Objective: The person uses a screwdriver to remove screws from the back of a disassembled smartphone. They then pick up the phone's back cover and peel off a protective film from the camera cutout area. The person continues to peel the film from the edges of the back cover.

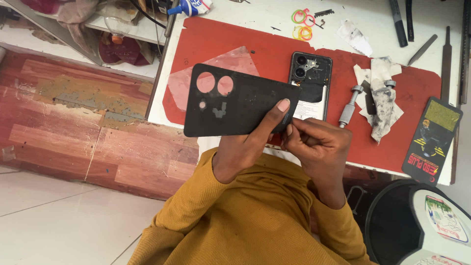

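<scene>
Black phone back cover (240, 100) held up above red mat (392, 142) on table (373, 19), inner face toward camera. Looks thin, light, somewhat flexible plastic; likely best pinched at edge, clear of camera cutouts. Left hand (248, 142) grip closed on right end, thumb on face. Right hand (319, 145) curled, fingertips pinched at same end, whether gripping cover unclear. Opened phone (310, 81) lies on mat behind.

Bright, even daylight; sharp focus.

1 black back cover (240, 100), 1 opened phone (310, 86), 3 rubber bands (303, 23), 2 hands, 1 red mat (274, 46)
</scene>
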